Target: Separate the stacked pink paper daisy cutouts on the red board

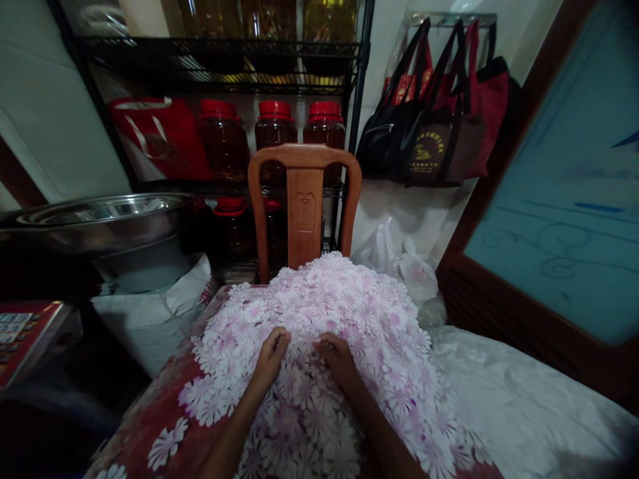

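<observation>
A broad heap of white and pale purple flower-shaped pieces [349, 299] covers most of a dark red tabletop [170, 379]. Over the middle of the heap is my left hand [273, 349], its fingers curled together with the thumb near the fingertips. My right hand [334, 349] is a short way to its right, fingers bent inward and closed. The two hands are apart, with flower pieces below and between them. What either hand pinches, if anything, is too small to make out. A few loose flower pieces [168, 444] lie at the table's lower left.
A wooden chair [304, 199] stands at the far edge, before a black rack [214, 60] of red-lidded jars [274, 123]. Left are a metal basin [110, 229] and white sack [154, 313]. Bags [429, 133] hang back right; white sheeting [524, 399] lies right.
</observation>
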The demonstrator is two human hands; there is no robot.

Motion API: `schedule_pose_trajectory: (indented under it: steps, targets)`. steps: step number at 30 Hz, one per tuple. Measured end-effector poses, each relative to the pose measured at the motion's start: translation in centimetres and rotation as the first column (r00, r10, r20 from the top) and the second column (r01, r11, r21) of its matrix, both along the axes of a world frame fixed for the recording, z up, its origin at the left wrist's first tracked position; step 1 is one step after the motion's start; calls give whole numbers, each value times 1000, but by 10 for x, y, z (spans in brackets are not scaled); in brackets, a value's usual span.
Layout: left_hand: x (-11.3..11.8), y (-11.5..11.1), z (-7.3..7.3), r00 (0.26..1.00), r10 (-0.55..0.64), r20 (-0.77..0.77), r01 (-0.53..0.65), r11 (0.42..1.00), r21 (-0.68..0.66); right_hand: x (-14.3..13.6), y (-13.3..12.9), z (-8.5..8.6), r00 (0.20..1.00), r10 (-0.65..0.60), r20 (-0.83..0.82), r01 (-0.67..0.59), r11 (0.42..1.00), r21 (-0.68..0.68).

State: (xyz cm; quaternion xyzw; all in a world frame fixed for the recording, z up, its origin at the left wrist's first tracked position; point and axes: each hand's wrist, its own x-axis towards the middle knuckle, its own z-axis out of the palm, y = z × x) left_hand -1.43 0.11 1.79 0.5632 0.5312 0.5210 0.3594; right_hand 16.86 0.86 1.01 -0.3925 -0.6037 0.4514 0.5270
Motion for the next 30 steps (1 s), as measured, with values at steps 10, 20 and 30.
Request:
schedule_pose_trajectory:
  steps: [10,20,30]
  targets:
    - [0,-6,4,996,82,-46,-79,995,56,3,2,-2,998,-67,-22,66,997,-32]
    - [-18,-23,56,806,197,-558,-76,970,232,0,2,-1,999,5,44,-6,1000,26]
    - [-10,-130,11,547,138,-826,4,986,167,1,-15,16,989,-2,151,-16,993,118]
